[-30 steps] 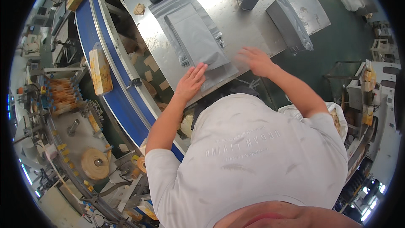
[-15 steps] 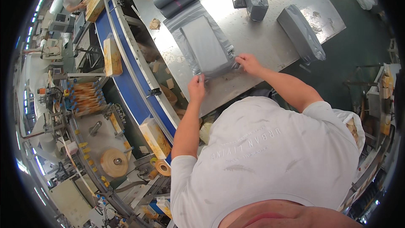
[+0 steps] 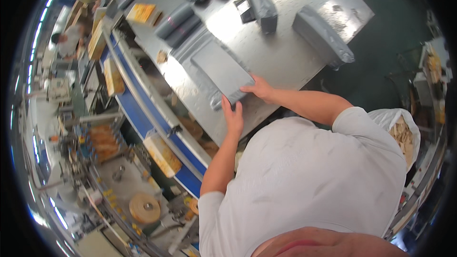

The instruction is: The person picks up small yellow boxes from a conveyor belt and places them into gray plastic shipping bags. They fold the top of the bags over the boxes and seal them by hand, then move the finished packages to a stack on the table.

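A flat, oblong package in grey plastic film point(image 3: 221, 69) lies on the metal table, on top of more loose grey film. My left hand point(image 3: 232, 116) is at its near left corner, fingers against the end and partly hidden by the package edge. My right hand point(image 3: 259, 89) grips the near right corner, thumb on top. Just beyond lie rolls of grey plastic bags point(image 3: 176, 24). Two more grey-wrapped packages, one upright-looking point(image 3: 262, 7) and one lying to the right point(image 3: 321, 35), rest farther off on the table.
A blue conveyor belt point(image 3: 135, 109) runs along the table's left side, carrying yellow-patterned packs point(image 3: 162, 153). Another such pack point(image 3: 142, 13) sits on the table's far left corner, and a dark phone-like object point(image 3: 244, 10) lies farther back. People work at the far left.
My hands have gone from holding the film's near corners to gripping the package's near end. The film's near edge is folded in around it. The view has shifted.
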Motion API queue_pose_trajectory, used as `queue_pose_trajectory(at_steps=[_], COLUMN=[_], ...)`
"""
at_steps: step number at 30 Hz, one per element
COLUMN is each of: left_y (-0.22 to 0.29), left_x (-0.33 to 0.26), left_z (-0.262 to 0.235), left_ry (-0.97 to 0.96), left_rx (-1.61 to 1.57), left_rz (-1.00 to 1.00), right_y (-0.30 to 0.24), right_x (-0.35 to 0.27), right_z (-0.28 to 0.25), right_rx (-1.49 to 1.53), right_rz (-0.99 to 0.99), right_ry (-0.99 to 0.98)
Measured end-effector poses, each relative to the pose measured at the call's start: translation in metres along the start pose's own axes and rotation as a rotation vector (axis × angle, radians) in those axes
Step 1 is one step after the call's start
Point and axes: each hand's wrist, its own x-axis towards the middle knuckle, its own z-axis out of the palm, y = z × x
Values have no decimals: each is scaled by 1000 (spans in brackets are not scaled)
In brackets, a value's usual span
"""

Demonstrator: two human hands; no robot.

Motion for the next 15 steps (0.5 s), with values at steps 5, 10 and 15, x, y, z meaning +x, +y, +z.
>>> queue_pose_trajectory(at_steps=[5, 10, 15], left_y=[50, 48, 19], left_x=[0, -4, -10], left_z=[22, 38, 38], left_ry=[-647, -789, -806], left_rx=[-51, -28, -6], left_rz=[161, 19, -33], right_y=[-33, -60, -62], right_x=[-82, -177, -169], right_z=[-145, -215, -245], right_rx=[238, -1280, -1558], right_rz=[13, -661, -273], right_ry=[178, 574, 887])
